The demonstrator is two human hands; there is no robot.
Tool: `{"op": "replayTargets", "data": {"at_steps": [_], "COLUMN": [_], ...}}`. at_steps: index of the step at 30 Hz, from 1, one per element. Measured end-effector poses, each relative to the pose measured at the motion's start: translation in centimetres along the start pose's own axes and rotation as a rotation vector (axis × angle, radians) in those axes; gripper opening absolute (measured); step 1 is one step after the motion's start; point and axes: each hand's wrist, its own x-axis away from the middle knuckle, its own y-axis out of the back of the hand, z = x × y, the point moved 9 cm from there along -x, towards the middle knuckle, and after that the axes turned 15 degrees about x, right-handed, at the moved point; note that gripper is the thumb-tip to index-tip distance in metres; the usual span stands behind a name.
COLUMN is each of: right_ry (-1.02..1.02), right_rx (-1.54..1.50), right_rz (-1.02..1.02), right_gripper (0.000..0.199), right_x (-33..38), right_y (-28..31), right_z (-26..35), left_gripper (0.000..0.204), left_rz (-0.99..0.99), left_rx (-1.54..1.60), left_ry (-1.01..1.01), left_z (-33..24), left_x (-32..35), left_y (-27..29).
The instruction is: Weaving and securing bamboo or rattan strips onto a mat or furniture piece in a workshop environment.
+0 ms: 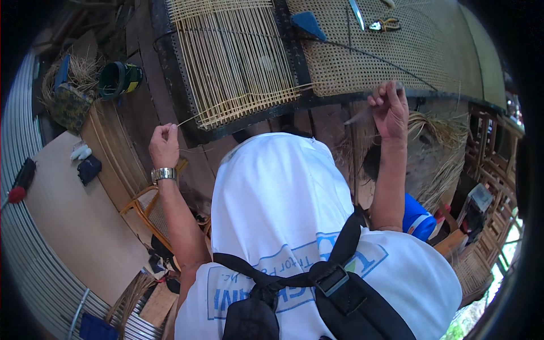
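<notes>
My left hand [164,146] is closed in a pinch on the end of a thin cane strand [188,120], just off the near left corner of a dark frame [192,96]. The strand slants across the half-woven cane panel [232,62] in that frame; lengthwise strands fill it, with crosswise rows at its near and far ends. My right hand [390,113] is raised beyond the panel's right side, its fingers curled together. A pale, blurred pointed sliver [358,117] shows beside its palm; whether the hand grips it is unclear.
Finished cane webbing [385,62] spreads to the right, bearing a blue triangular piece [308,26], pliers [385,25] and a blade [357,14]. A dark green bucket [112,80] stands left. Loose cane bundles [445,141] hang right. A cane chair [152,209] is near my left forearm.
</notes>
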Motion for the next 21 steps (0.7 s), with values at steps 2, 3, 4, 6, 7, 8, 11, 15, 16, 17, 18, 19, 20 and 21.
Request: {"op": "replayTargets", "data": {"at_steps": [2, 3, 4, 6, 7, 8, 11, 15, 16, 17, 18, 19, 20, 21], "right_ry": [-0.060, -0.101, -0.036, 0.006, 0.046, 0.038, 0.148, 0.223, 0.245, 0.283, 0.408, 0.402, 0.263, 0.178], "right_rx": [0.142, 0.298, 0.610, 0.940, 0.925, 1.030, 1.237, 1.391, 1.390, 1.402, 1.379, 1.431, 1.475, 1.426], "right_rz": [0.073, 0.164, 0.210, 0.345, 0.439, 0.400, 0.373, 0.397, 0.396, 0.379, 0.348, 0.367, 0.367, 0.335], "right_gripper": [0.014, 0.012, 0.013, 0.015, 0.016, 0.016, 0.020, 0.023, 0.023, 0.024, 0.026, 0.023, 0.024, 0.023], "right_x": [0.6, 1.0, 1.3, 1.8, 1.9, 1.7, 0.3, -1.6, -1.5, -1.3, -1.0, -0.9, -1.2, -1.5], "right_y": [-2.4, -4.5, -6.7, -11.6, -14.2, -15.3, -17.0, -16.7, -16.6, -16.5, -17.1, -17.3, -16.9, -16.7], "right_z": [-0.6, -1.8, -3.1, -7.7, -10.1, -12.4, -16.7, -19.9, -20.2, -20.3, -19.6, -20.0, -20.9, -21.0], "left_gripper": [0.027, 0.027, 0.027, 0.027, 0.026, 0.026, 0.025, 0.024, 0.027, 0.027, 0.028, 0.027, 0.026, 0.026], "left_rz": [0.053, 0.064, 0.073, 0.088, 0.102, 0.110, 0.124, 0.107, 0.086, 0.102, 0.096, 0.072, 0.063, 0.078], "left_rx": [0.060, 0.060, 0.085, 0.101, 0.124, 0.145, 0.259, 0.192, 0.191, 0.164, 0.191, 0.108, 0.121, 0.094], "left_ry": [0.092, 0.057, 0.071, 0.087, 0.111, 0.138, 0.167, 0.159, 0.100, 0.074, 0.020, -0.027, -0.108, -0.060], "left_z": [0.9, 0.7, 0.8, 1.1, 1.4, 1.8, 2.7, 3.4, 2.8, 2.3, 1.5, 0.6, -0.8, -1.0], "left_x": [-0.5, -0.7, -0.8, -0.7, -0.6, -0.7, -0.8, -0.8, -0.7, -0.7, -0.5, -0.4, -0.2, -0.4], "left_y": [-0.4, -0.4, -0.6, -0.7, -0.9, -1.2, -1.9, -1.9, -1.7, -1.8, -1.7, -1.3, -1.0, -1.0]}}
